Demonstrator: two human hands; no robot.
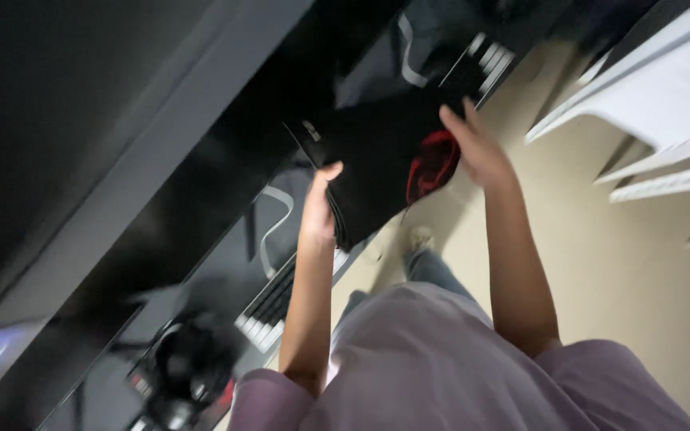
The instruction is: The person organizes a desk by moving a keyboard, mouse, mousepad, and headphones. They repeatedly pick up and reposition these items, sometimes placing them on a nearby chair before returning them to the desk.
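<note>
A black folded garment [377,160] with a red patch [433,164] lies on a dark table edge, held between both hands. My left hand [319,209] grips its near edge, thumb on top. On the far edge, next to the red patch, my right hand [477,148] is pressed with fingers spread over the cloth. The picture is tilted and blurred.
A dark table [201,207] runs diagonally, with black bags with white straps [277,231] and striped cloth [269,307] on it. A black round object [185,367] sits lower left. White plastic chairs [664,96] stand at right on a beige floor [600,239].
</note>
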